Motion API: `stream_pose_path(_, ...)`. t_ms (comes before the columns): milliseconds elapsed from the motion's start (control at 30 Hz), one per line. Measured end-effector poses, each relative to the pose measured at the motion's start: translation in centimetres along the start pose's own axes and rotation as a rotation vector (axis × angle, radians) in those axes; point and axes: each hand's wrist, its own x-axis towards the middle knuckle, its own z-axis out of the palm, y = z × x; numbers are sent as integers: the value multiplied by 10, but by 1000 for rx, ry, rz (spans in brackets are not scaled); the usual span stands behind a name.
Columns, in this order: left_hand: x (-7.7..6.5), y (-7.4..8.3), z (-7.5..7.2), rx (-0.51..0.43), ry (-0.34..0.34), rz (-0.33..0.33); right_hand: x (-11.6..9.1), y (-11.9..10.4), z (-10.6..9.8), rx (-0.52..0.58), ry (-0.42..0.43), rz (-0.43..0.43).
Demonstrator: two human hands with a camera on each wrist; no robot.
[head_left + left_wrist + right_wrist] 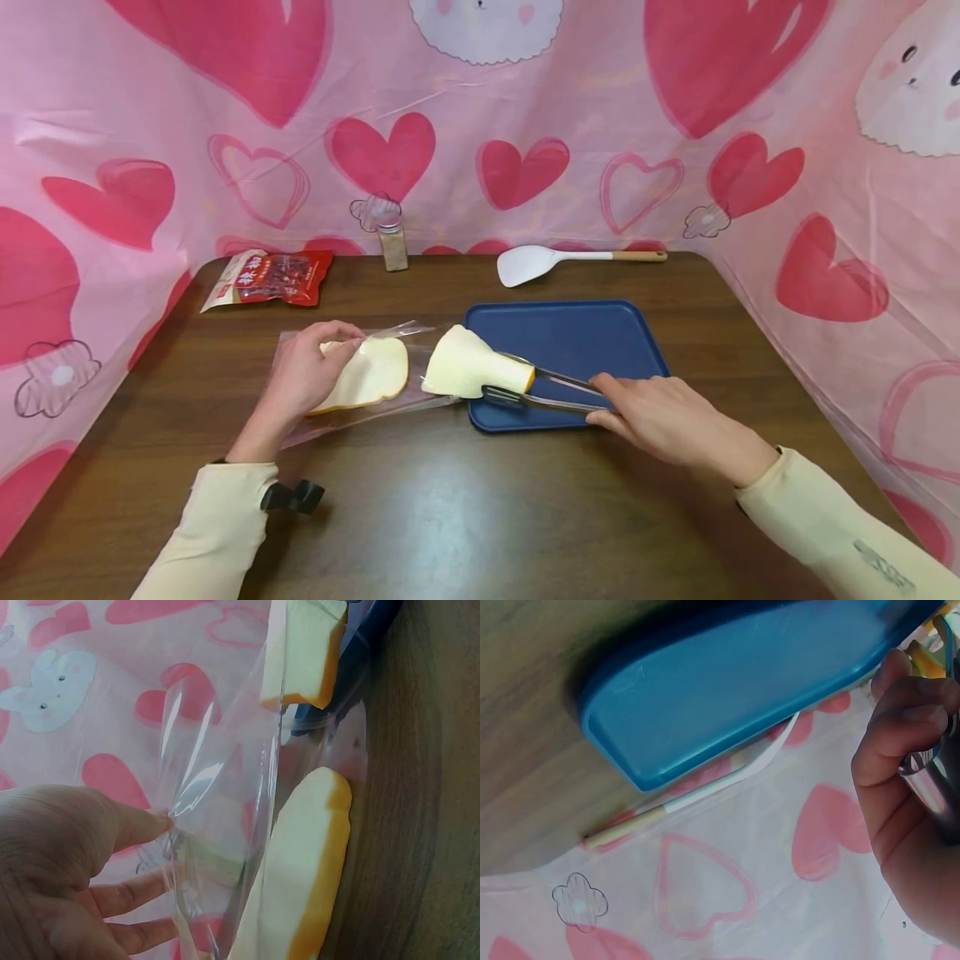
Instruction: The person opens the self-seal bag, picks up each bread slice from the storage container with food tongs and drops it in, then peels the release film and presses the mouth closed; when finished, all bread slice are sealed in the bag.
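My left hand [311,367] pinches the upper edge of a clear plastic bag [214,776] between thumb and finger, lifting the film. Inside the bag a slice of bread [384,367] with a yellow crust lies flat. My right hand [667,412] grips metal tongs [558,405], whose tips clamp a second bread slice [461,362]. This slice bends a little and hangs between the bag's mouth and the left edge of a blue tray [570,329]. In the right wrist view, my curled fingers [900,742] wrap the tongs' handle.
Behind the tray lies a white spatula [528,265] with a wooden handle. A small seasoning jar [393,248] stands at the back of the wooden table [450,508]. To its left is a red and white food packet [273,279]. A pink heart-patterned cloth [450,100] surrounds the table.
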Motion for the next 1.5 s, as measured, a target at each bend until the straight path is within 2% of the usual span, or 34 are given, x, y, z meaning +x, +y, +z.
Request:
stream_pose_path(267, 0, 2, 0, 12, -16, -17, 4, 0, -3, -44, -9, -21)
stream_pose_path(700, 0, 2, 1, 38, 5, 22, 4, -8, -12, -255, 144, -120)
stream_pose_path(900, 0, 3, 0, 52, 7, 27, 4, -12, -20, -300, 162, -141)
stream_pose_path(1033, 1, 4, -1, 62, 12, 29, 8, -10, -25, -244, 115, -135)
stream_pose_path(1300, 0, 3, -1, 67, -1, 13, 19, 1, -25, -77, -37, -78)
stream_pose_path(1500, 0, 3, 0, 70, -4, 11, 26, 5, -23, -31, -57, -99)
